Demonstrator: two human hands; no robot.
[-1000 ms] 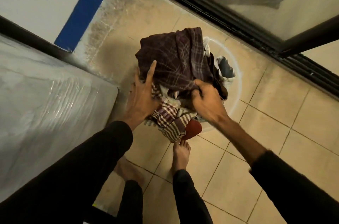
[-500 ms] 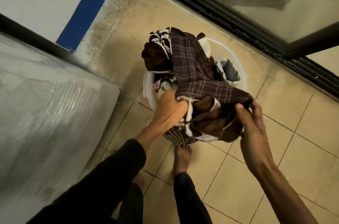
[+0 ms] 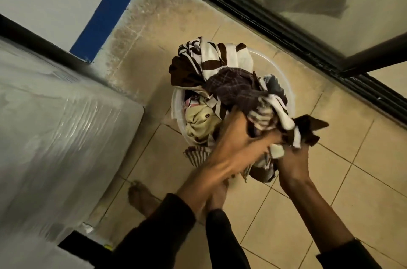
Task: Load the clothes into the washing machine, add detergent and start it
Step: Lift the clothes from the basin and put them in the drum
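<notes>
Both our hands have come closer together since a moment ago: our left hand (image 3: pixel 236 136) and right hand (image 3: pixel 290 158) now clutch one bundle of clothes (image 3: pixel 240 92) at the near rim of the white basin (image 3: pixel 284 77), beside the plastic-wrapped washing machine (image 3: pixel 55 136).

I stand on a beige tiled floor (image 3: pixel 308 198) with dark grout lines. A pale round plastic basin (image 3: pixel 284 83) sits on it at about twelve o'clock from my feet, heaped with clothes (image 3: pixel 222 74). My bare left foot (image 3: pixel 141 197) rests flat on the tiles at nine o'clock. A plastic-wrapped washing machine (image 3: pixel 55 136) stands at ten o'clock.
</notes>
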